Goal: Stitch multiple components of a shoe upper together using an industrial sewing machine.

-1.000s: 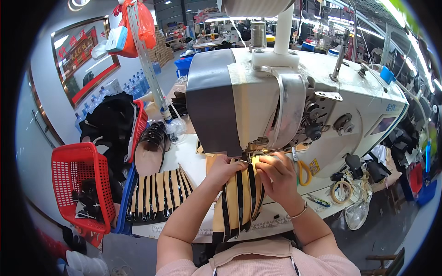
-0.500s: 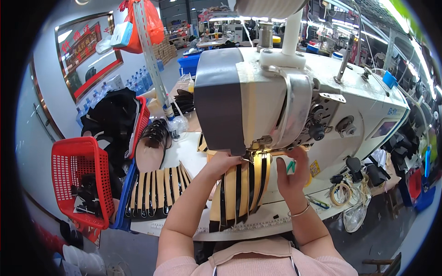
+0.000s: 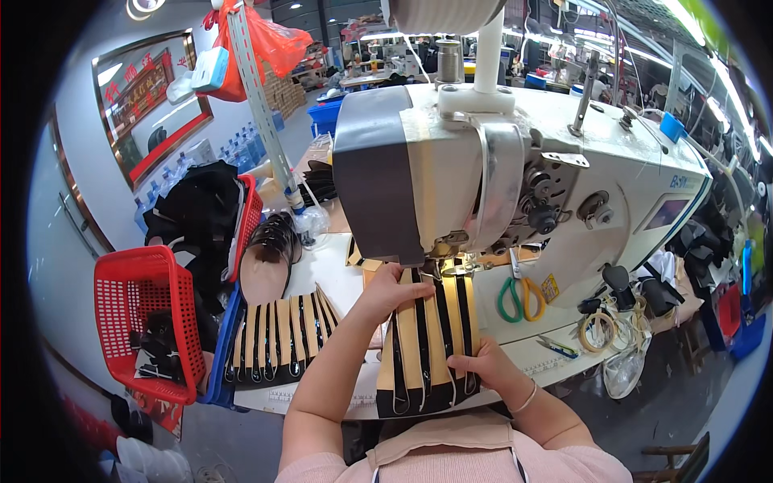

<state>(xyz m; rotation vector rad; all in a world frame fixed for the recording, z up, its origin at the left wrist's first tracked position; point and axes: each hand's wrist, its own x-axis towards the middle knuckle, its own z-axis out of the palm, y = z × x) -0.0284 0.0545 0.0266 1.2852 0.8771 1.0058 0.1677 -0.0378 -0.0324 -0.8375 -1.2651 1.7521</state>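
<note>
A tan piece with glossy black stripes and a black lower border (image 3: 435, 338) lies under the needle area of the white and grey sewing machine (image 3: 372, 177). My left hand (image 3: 386, 296) grips its left edge close to the needle, thumb on top and the other fingers mostly hidden. Lower down, my right hand (image 3: 488, 369) holds the right edge, its thumb resting on the stripes and its fingers partly underneath. To the left of my forearm lies a similar striped piece (image 3: 278, 338). Scissors with green and orange handles (image 3: 522, 296) lie right of the needle.
A red basket (image 3: 192, 306) with black scraps stands at the left, beside a blue bin (image 3: 223, 366). A strappy black shoe (image 3: 270, 253) sits behind the spare striped piece. Tape rolls (image 3: 597, 332) and small snips (image 3: 557, 347) lie at the table's right.
My right hand has come down from beside the needle to the piece's lower right edge, uncovering the scissors. The piece has swung to lie straighter. My left thumb now lies across it.
</note>
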